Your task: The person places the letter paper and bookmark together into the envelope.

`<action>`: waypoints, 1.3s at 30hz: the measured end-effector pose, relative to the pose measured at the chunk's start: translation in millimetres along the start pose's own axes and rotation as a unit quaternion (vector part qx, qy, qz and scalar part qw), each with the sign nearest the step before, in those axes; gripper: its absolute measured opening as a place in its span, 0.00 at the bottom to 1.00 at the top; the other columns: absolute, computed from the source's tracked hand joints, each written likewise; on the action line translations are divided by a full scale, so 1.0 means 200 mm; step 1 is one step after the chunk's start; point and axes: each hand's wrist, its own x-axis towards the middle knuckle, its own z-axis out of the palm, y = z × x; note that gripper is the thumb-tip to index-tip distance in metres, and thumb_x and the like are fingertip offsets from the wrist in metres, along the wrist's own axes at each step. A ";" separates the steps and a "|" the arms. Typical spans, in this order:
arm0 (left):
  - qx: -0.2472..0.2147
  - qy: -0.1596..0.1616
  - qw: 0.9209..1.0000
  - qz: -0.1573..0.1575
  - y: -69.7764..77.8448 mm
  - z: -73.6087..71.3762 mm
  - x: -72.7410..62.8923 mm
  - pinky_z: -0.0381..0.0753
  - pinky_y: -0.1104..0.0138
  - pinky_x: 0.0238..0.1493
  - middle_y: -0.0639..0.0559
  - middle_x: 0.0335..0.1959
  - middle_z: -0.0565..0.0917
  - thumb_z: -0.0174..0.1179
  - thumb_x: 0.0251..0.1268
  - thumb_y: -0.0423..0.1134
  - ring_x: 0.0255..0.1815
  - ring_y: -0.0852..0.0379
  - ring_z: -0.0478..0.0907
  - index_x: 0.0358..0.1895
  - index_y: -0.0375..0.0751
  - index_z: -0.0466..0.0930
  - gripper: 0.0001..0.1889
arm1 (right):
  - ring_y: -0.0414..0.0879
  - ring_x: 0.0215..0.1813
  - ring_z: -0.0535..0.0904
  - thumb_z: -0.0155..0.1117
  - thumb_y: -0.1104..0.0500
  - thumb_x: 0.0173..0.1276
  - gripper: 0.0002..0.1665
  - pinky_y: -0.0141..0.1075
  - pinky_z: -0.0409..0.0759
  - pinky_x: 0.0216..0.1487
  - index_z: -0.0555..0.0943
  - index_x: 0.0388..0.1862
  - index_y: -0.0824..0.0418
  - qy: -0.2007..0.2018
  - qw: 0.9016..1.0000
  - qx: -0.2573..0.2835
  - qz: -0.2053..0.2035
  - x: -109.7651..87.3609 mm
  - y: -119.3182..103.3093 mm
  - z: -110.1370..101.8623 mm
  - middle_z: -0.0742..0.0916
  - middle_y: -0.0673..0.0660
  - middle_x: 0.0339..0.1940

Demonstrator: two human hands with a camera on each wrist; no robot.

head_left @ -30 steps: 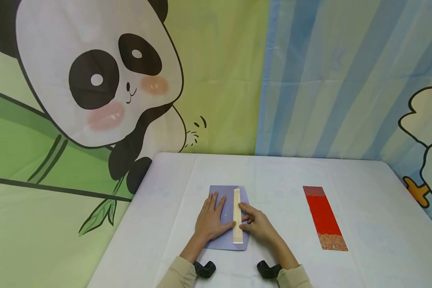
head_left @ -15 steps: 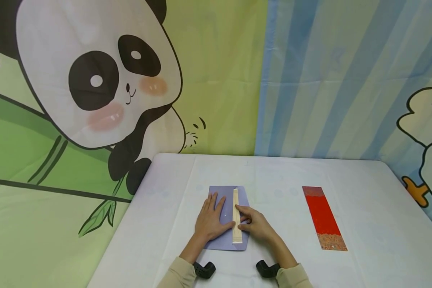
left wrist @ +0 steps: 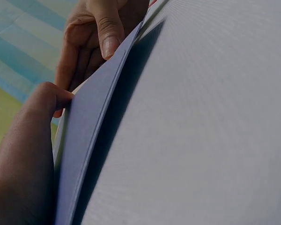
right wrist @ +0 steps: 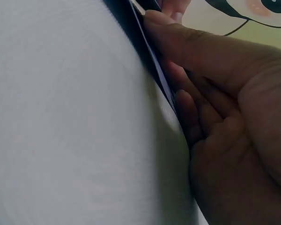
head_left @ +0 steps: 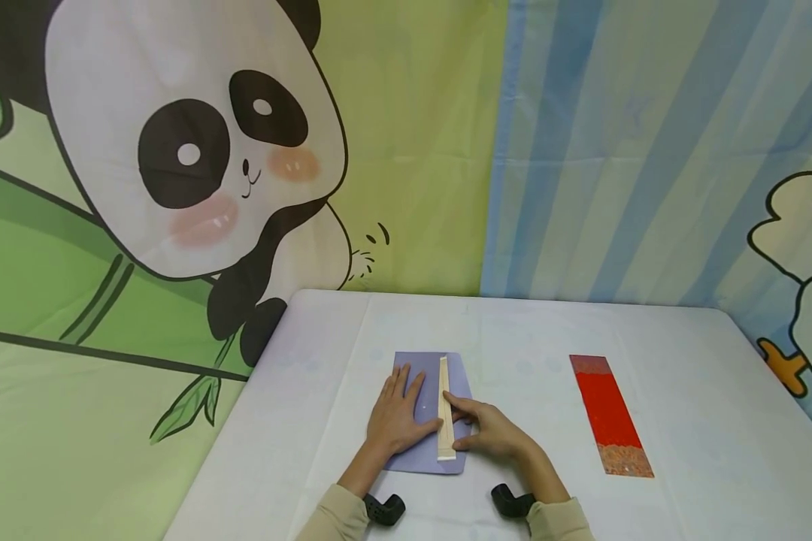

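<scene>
A flat purple sheet (head_left: 422,457) lies on the white table, with a long, narrow cream strip (head_left: 444,379) running lengthwise over its right part. The left hand (head_left: 394,421) rests on the sheet with straight, spread fingers, its thumb tip at the strip's left edge. On the other side, the right hand (head_left: 492,430) has bent fingers at the strip: the index tip lies over its middle and the thumb sits lower on its right edge. The left wrist view shows the purple sheet (left wrist: 91,117) nearly edge-on between both hands. Some right fingers (right wrist: 187,110) are curled under the palm.
A red paper strip (head_left: 609,409) with gold speckled ends lies apart on the right side of the white table (head_left: 528,330). Black curved devices (head_left: 386,509) sit at both wrists. Behind the table hangs a cloth printed with a panda (head_left: 189,240).
The right hand has slid slightly toward the near end, its thumb lower along the strip. The cream strip looks narrower than before. The left hand stays put.
</scene>
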 end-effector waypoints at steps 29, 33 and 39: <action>0.019 0.010 1.000 0.007 0.00 0.00 0.00 0.49 0.56 0.69 0.40 0.71 0.53 0.46 0.48 0.76 0.72 0.43 0.45 0.71 0.47 0.57 0.49 | 0.44 0.54 0.68 0.70 0.40 0.46 0.53 0.44 0.69 0.56 0.63 0.70 0.55 0.052 0.992 -0.114 -0.011 0.02 -0.02 0.06 0.63 0.53 0.71; 0.014 0.011 1.000 0.005 0.00 0.00 0.00 0.49 0.56 0.69 0.39 0.71 0.54 0.46 0.48 0.76 0.72 0.43 0.46 0.71 0.47 0.57 0.50 | 0.42 0.53 0.68 0.70 0.38 0.46 0.54 0.43 0.69 0.55 0.62 0.70 0.56 0.055 0.991 -0.121 -0.013 0.02 -0.01 0.07 0.64 0.53 0.71; 0.011 0.012 1.000 0.004 0.00 0.00 0.00 0.49 0.56 0.68 0.39 0.71 0.54 0.46 0.47 0.76 0.72 0.43 0.46 0.71 0.47 0.57 0.50 | 0.42 0.52 0.67 0.69 0.36 0.45 0.56 0.41 0.69 0.54 0.61 0.71 0.56 0.058 0.990 -0.127 -0.010 0.03 -0.01 0.07 0.64 0.52 0.70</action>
